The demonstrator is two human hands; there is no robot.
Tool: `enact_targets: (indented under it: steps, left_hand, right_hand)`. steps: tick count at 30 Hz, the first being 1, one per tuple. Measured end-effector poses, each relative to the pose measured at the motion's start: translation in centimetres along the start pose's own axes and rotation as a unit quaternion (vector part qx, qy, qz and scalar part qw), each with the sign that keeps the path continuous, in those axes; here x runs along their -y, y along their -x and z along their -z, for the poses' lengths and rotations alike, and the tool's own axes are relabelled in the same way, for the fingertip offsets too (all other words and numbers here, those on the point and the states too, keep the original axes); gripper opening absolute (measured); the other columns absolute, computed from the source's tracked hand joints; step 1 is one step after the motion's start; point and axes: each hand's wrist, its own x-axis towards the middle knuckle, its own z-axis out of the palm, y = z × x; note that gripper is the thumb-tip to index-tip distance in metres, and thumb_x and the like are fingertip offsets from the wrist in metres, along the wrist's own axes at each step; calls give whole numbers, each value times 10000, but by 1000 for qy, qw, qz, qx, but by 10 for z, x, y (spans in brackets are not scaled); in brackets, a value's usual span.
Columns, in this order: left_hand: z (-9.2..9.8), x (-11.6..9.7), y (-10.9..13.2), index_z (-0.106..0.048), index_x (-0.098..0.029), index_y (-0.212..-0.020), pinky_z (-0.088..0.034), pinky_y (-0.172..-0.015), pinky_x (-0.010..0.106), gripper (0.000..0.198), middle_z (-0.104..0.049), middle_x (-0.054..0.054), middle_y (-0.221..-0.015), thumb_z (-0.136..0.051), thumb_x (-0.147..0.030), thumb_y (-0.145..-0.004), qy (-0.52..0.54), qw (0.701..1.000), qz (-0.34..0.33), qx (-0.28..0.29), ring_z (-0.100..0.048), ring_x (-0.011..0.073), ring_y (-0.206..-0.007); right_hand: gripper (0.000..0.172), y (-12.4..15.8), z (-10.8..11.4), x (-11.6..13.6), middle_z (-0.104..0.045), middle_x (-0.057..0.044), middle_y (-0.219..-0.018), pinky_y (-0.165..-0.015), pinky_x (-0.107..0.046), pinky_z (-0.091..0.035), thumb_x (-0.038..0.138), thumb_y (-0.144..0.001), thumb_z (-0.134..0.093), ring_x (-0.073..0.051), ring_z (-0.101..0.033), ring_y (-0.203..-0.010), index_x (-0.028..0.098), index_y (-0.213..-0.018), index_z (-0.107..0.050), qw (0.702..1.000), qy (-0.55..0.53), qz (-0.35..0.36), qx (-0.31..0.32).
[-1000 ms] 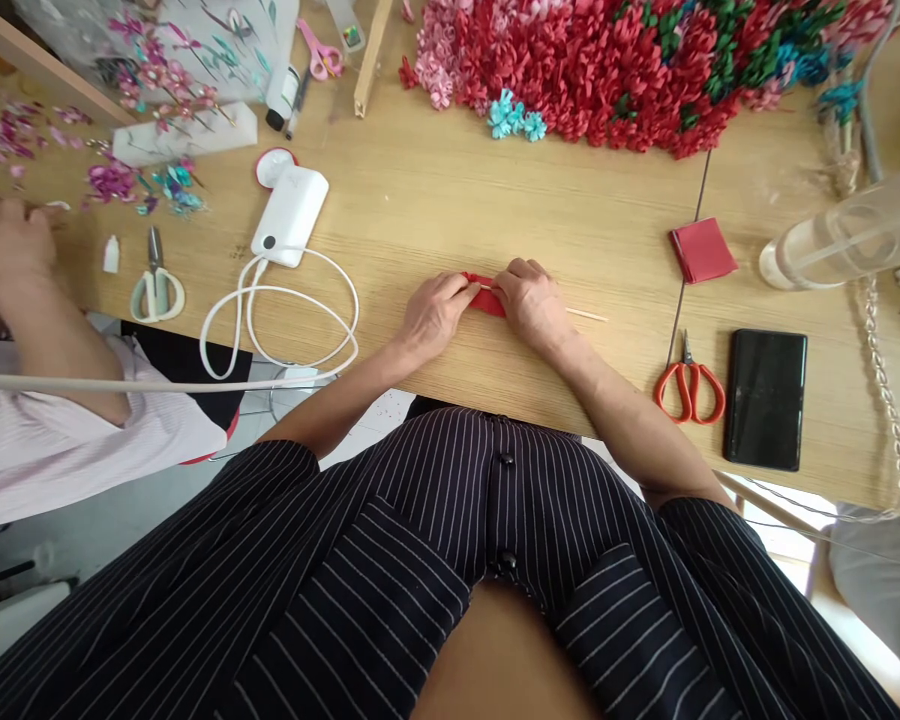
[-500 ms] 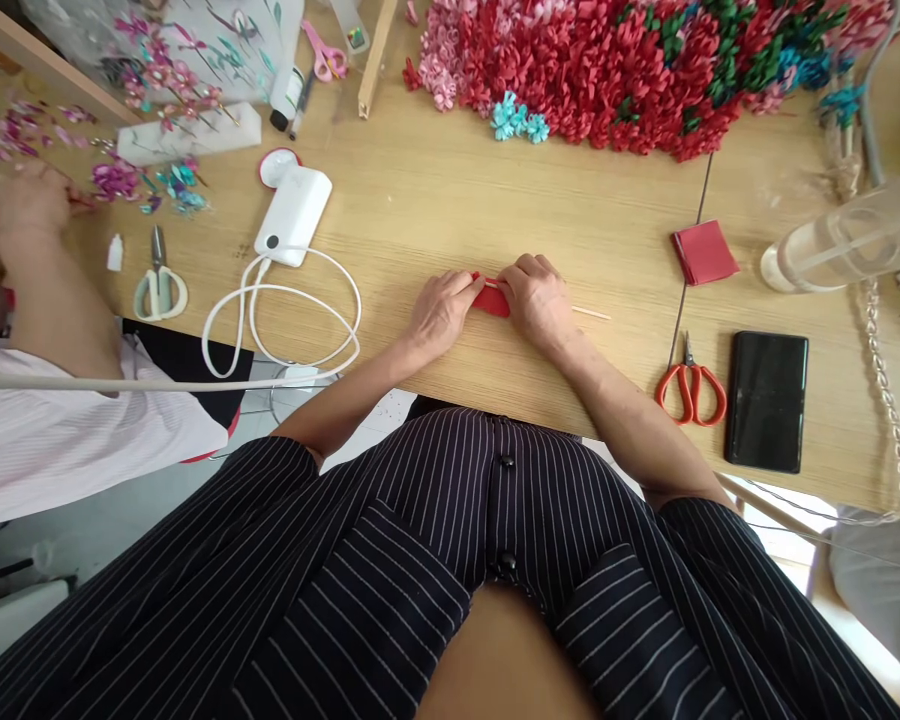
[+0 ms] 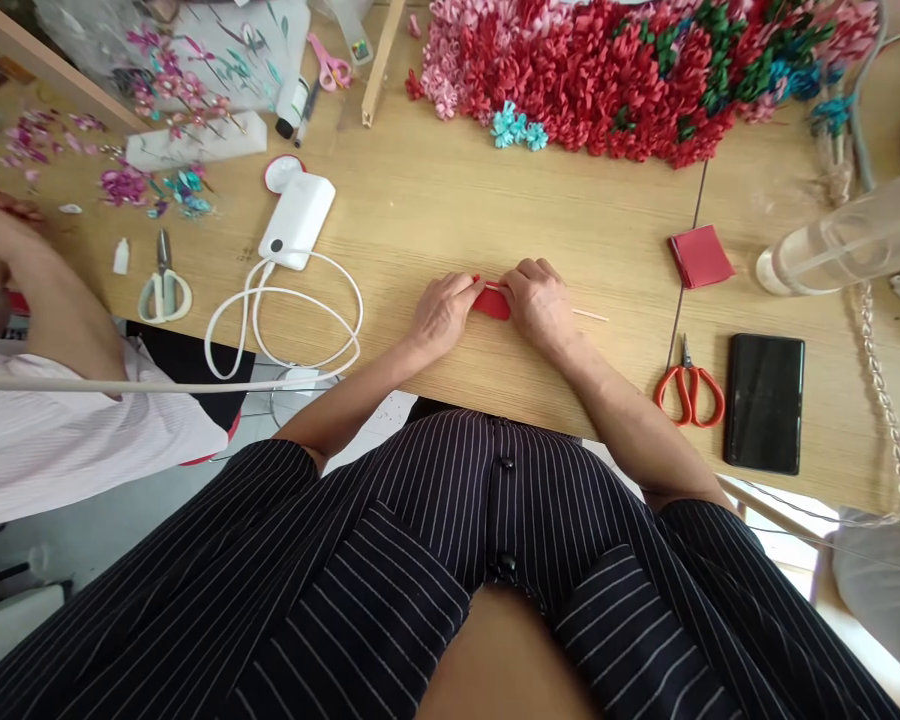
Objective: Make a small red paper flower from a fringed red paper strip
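Note:
A small red piece of cloth or paper lies at the table's near edge between my two hands. Its far edge is wrapped around a thin pale stick, which runs out to the right beneath my palm. The fingers of my left hand pinch the left end of the red piece. From the right, my right hand presses down with bent fingers on the stick and the red piece; its fingertips are partly hidden.
Red-handled scissors, a black phone-like slab and a stack of red squares lie to the right. Massed red and pink flowers fill the back. A white power bank with a looped cable sits left, near a co-worker's arm.
My hands and the red piece hold nearly the same place. The co-worker's hand has shifted left and away from the small flowers. The whole view has tilted slightly.

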Motion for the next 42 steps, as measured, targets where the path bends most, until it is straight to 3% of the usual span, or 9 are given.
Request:
enact_targets:
  steps: [7, 12, 17, 20, 25, 37, 42]
  left_hand:
    - [-3, -2, -2, -701, -165, -1294, -509, -871, 378, 571, -737, 126, -1073, -187, -362, -1141, -7, 1000, -1, -1, -669, 249, -1035]
    - [1, 0, -6, -750, -181, -1215, -544, -877, 364, 435, -723, 94, -995, -337, -277, -1116, 4, 1000, -2, -24, -661, 233, -977]
    - [8, 9, -14, -710, -184, -1337, -539, -1030, 396, 371, -708, 109, -1199, -542, -157, -1008, 28, 997, 8, -71, -643, 252, -1140]
    - [6, 16, -22, -757, -207, -1223, -536, -1058, 405, 306, -726, 81, -1196, -609, -140, -964, 49, 998, -4, -44, -645, 253, -1150]
    - [3, 20, -24, -777, -203, -1056, -545, -1036, 404, 225, -747, 81, -1140, -566, -152, -1000, 86, 996, 7, -32, -659, 236, -1110]
    - [3, 23, -22, -736, -221, -1007, -542, -1044, 409, 233, -740, 80, -1149, -515, -150, -994, 99, 994, 16, -32, -647, 235, -1128]
    - [0, 24, -20, -758, -228, -1000, -544, -1021, 405, 266, -738, 68, -1122, -502, -154, -999, 96, 994, 1, -42, -652, 226, -1107]
  right_hand:
    - [327, 0, 0, -2, -728, -186, -1111, -909, -426, -477, 173, -1051, -440, -305, -597, -1045, 128, -1053, -764, 1000, 6, 2, 2]
    - [311, 1, 0, -3, -727, -185, -1117, -919, -415, -474, 210, -1055, -470, -304, -603, -1064, 123, -1059, -769, 1000, 9, 2, 4]
    - [313, 1, -1, -2, -720, -199, -1108, -885, -416, -469, 198, -1045, -467, -305, -592, -1036, 122, -1034, -771, 1000, 5, 6, 1]
    - [318, 1, -1, -1, -718, -200, -1115, -876, -413, -466, 194, -1045, -461, -302, -590, -1033, 121, -1045, -770, 1000, 4, 2, 2]
    - [307, 1, 2, 0, -720, -206, -1159, -903, -400, -470, 207, -1054, -476, -308, -602, -1082, 105, -1084, -764, 1000, 8, -5, 25]
    - [332, 3, -1, -2, -713, -196, -1131, -881, -404, -473, 207, -1066, -423, -298, -592, -1048, 131, -1060, -746, 1000, 5, 5, 3]
    - [335, 2, 0, -1, -711, -199, -1160, -910, -407, -482, 193, -1071, -413, -301, -606, -1070, 117, -1096, -739, 1000, 19, -4, 24]
